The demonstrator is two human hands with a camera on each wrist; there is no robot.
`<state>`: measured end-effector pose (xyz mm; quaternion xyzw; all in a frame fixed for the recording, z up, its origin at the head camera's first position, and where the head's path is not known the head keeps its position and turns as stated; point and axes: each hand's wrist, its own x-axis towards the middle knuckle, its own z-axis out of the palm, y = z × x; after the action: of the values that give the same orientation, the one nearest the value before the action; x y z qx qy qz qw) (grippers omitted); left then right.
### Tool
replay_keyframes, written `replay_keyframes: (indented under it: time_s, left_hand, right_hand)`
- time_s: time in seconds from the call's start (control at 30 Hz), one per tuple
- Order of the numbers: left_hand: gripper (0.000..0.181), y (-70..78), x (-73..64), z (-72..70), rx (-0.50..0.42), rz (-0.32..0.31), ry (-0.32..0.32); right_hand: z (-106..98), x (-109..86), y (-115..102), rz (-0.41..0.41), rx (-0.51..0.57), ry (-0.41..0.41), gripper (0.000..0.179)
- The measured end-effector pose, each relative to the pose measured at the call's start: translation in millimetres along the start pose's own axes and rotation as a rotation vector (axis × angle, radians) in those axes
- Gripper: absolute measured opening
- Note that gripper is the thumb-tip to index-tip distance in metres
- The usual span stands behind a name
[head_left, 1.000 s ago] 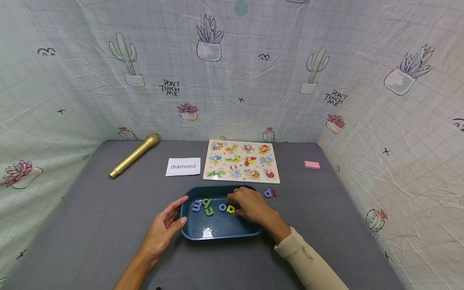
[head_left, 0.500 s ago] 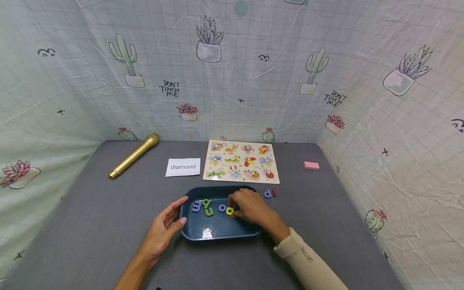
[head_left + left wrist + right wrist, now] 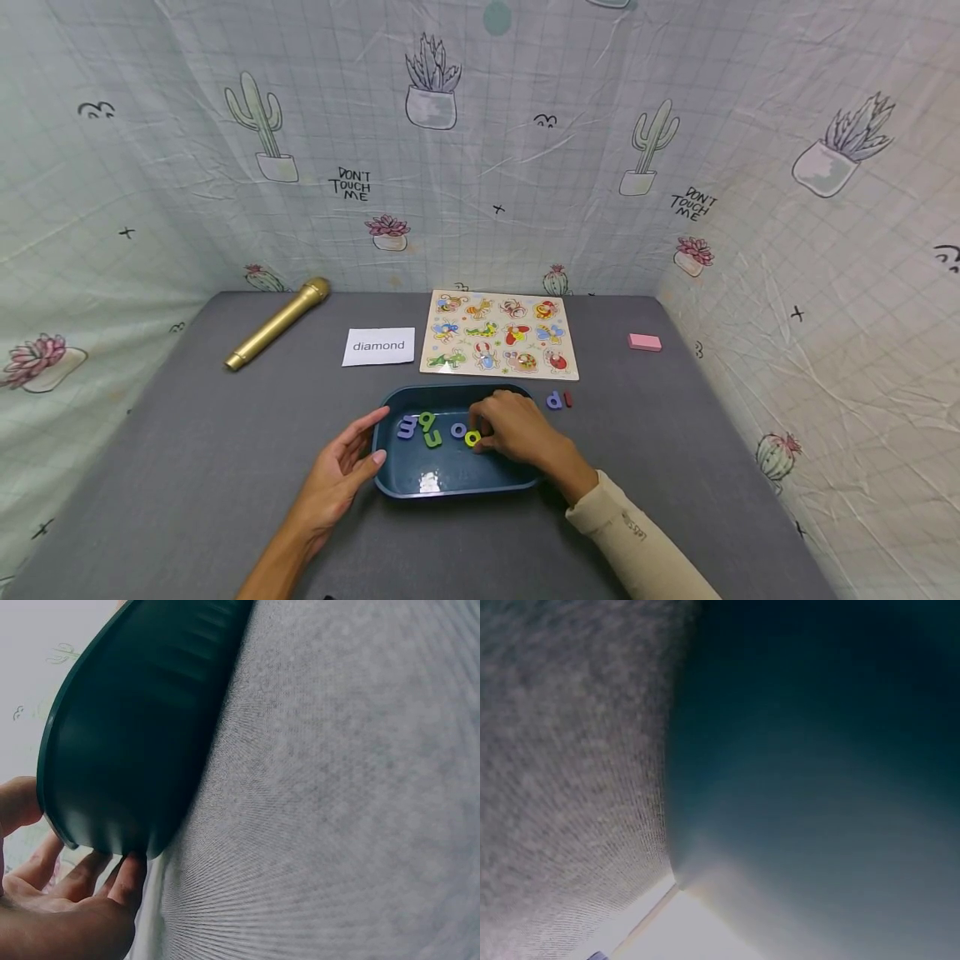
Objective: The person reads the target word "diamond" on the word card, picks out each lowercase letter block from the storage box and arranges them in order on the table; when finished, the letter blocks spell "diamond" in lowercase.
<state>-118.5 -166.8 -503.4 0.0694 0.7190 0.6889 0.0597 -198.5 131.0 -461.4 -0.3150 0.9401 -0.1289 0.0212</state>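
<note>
My left hand (image 3: pixel 333 475) holds the left end of a dark blue tray (image 3: pixel 480 477), thumb and index fingertip at its rim. In the left wrist view, fingertips (image 3: pixel 129 874) rest along the outside of the tray wall (image 3: pixel 120 757). Over the right part of the tray, my right hand (image 3: pixel 517 429) has bent fingers reaching inside, thumb and index finger at a yellow letter (image 3: pixel 472 438). To its left lie a purple round letter (image 3: pixel 458 430), two green letters (image 3: pixel 432 438) and a purple m (image 3: pixel 407 427). The hand hides the tray's right part.
A purple letter (image 3: pixel 554 401) and a red letter (image 3: pixel 567 399) lie right of the tray. Behind it are a "diamond" card (image 3: pixel 378 346) and an insect puzzle board (image 3: pixel 498 334). A gold microphone (image 3: pixel 277 323) lies at left, a pink block (image 3: pixel 645 342) at right.
The yellow letter has shifted slightly left and toward the person, and has turned, with the right thumb following it. The left hand and the tray have stayed in place.
</note>
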Motion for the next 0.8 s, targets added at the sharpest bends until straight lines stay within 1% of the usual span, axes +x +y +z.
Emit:
replay_keyframes:
  time_s: [0.17, 0.37, 0.6, 0.8]
  left_hand:
    - [0.058, 0.1, -0.1, -0.3, 0.004, 0.004, -0.001]
    - [0.057, 0.4, -0.4, -0.6, 0.002, 0.007, -0.001]
    - [0.058, 1.5, -0.9, -0.4, 0.001, -0.015, -0.004]
    - [0.058, 2.8, -1.0, 0.2, 0.012, -0.035, -0.001]
  right_hand:
    - [-3.6, -2.3, -0.3, 0.004, 0.005, 0.037, 0.025]
    - [-16.0, -5.9, -1.4, 0.024, -0.008, 0.098, 0.026]
    - [-29.8, -10.3, 5.6, 0.012, -0.026, 0.218, 0.03]
    - [-37.4, -14.3, 14.1, 0.03, -0.048, 0.283, 0.03]
